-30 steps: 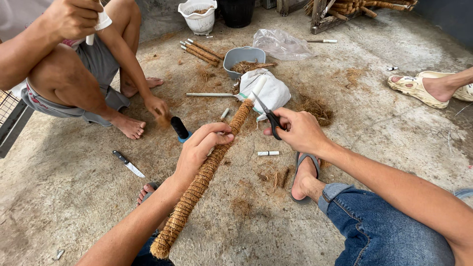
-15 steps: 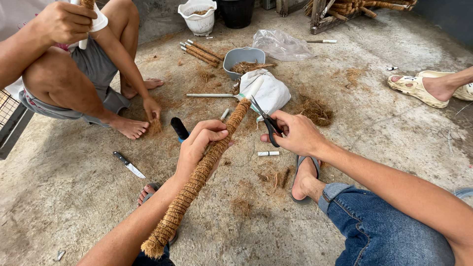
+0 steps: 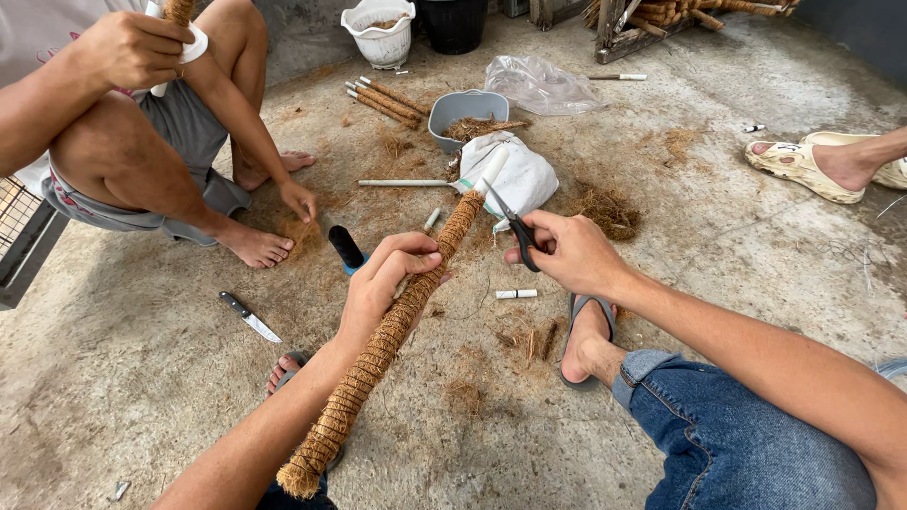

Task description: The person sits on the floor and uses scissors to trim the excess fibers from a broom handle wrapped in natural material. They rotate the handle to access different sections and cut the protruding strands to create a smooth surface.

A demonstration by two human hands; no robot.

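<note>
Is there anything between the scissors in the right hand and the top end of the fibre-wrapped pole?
Nothing visible. The right hand holds the scissors with the blades right beside the pole's upper end, where the white pipe tip shows. The left hand grips the pole lower down, clear of the blades.

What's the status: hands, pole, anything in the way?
Left hand grips brown coir-wrapped pole. Right hand holds black-handled scissors at its top. Nothing between them.

Coir-wrapped pole [image 3: 392,326] slanted, white tip bare; black-handled scissors [image 3: 511,221] at tip.
</note>
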